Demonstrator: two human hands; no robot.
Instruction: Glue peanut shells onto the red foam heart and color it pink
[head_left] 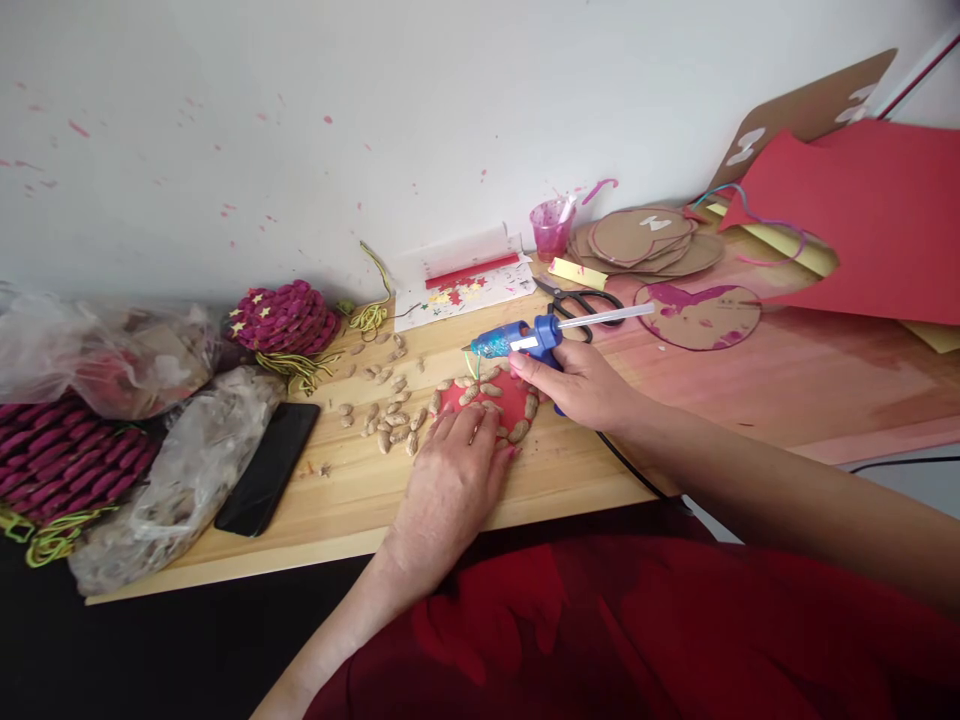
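My right hand (585,385) grips a blue glue gun (521,340) with a clear glue stick jutting from its back; the nozzle points left over a red paper shape (504,400). Peanut shells (490,390) lie glued around the edge of that red shape. My left hand (454,480) rests flat on the wooden table (352,490), fingers stretched and pressing the near edge of the red shape. A loose scatter of peanut shells (386,410) lies just left of it.
A black phone (268,465) and plastic bags (180,480) lie at the left, with magenta woven pieces (283,318) behind. Scissors (577,298), a pink cup (551,228), cardboard discs (649,240) and red paper sheets (862,215) sit at the back right. A black cord (630,465) trails off the table's front edge.
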